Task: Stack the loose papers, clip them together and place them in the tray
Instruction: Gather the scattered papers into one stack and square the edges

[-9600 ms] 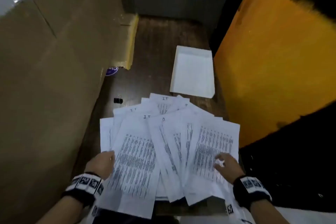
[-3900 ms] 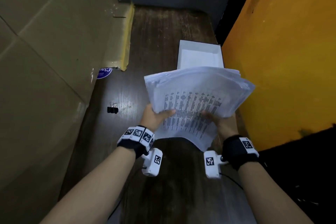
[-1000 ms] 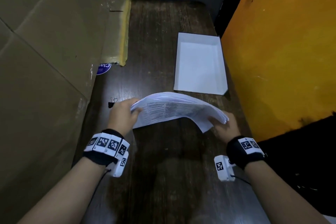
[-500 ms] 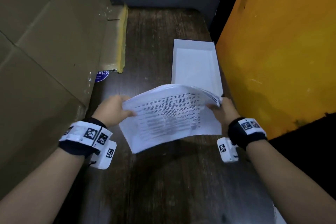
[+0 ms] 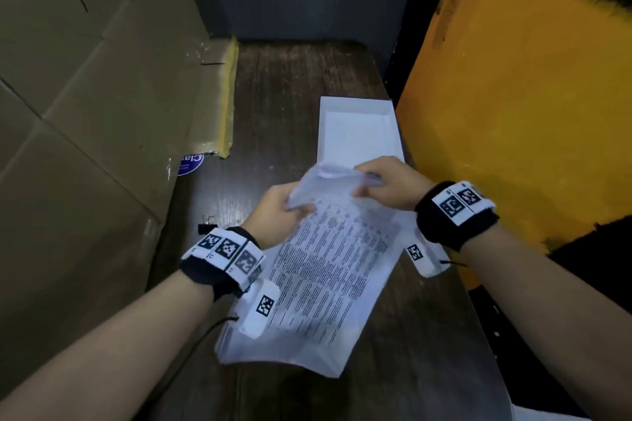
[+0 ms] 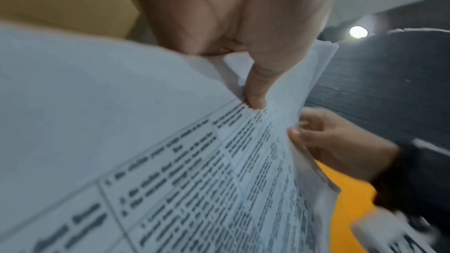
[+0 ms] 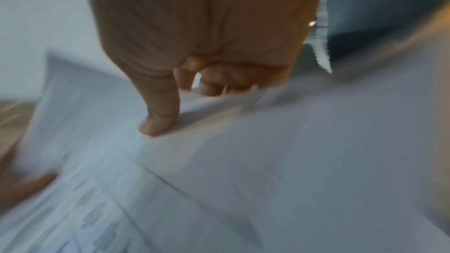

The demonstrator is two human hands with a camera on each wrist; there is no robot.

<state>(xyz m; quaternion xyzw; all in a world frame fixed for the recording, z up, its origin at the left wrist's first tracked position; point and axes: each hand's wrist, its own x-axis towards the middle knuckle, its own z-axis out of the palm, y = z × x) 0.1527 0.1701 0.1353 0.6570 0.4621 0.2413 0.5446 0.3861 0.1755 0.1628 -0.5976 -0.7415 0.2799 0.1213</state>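
Observation:
A gathered stack of printed papers [image 5: 321, 280] hangs lengthwise over the dark wooden table, its far end bent over. My left hand [image 5: 278, 215] grips that far end from the left, thumb [image 6: 255, 95] on the printed face. My right hand [image 5: 386, 186] grips the same end from the right, thumb [image 7: 158, 120] pressed on the top sheet. A black binder clip [image 5: 206, 223] lies on the table left of my left hand. The white tray [image 5: 359, 126] sits just beyond the hands, partly hidden by them. The right wrist view is blurred.
A tall cardboard wall [image 5: 85, 113] runs along the left side. An orange panel [image 5: 513, 96] rises on the right, close to the tray. A blue round sticker [image 5: 189, 164] lies at the cardboard's foot. The table [image 5: 301, 72] ends at a dark back wall.
The stack has turned from lying crosswise between the hands to hanging lengthwise toward me. Both hands have come together at its far end, nearer the tray.

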